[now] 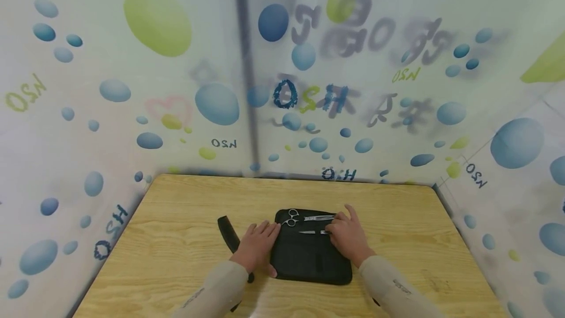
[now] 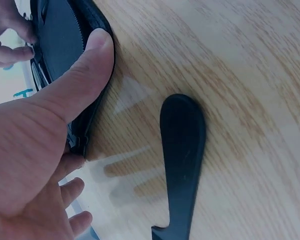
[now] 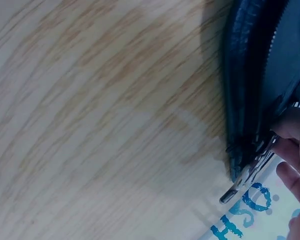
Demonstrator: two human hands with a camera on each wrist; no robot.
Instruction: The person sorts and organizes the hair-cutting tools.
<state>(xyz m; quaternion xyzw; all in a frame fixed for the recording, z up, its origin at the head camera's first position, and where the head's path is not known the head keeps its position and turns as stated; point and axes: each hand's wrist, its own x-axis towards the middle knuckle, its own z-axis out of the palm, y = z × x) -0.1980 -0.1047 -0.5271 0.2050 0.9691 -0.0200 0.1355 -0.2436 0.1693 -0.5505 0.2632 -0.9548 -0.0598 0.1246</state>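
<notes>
A black zip case [image 1: 309, 261] lies flat on the table with two pairs of metal scissors on its upper half. One pair [image 1: 290, 219] has its finger rings at the left. The other pair [image 1: 308, 232] points its blade left, its handle end covered by my right hand [image 1: 349, 235]. That hand pinches it between thumb and fingers. My left hand [image 1: 257, 245] rests on the case's left edge, fingers straight, with its thumb [image 2: 87, 70] against the zipped rim. A black comb [image 1: 228, 233], partly hidden under the left wrist, lies left of the case; its handle [image 2: 182, 150] shows in the left wrist view.
The wooden table [image 1: 185, 210] has its far edge against a white wall [image 1: 176, 77] printed with blue and green spots and letters. Similar walls flank it left and right. Beige sleeves [image 1: 220, 283] cover both forearms.
</notes>
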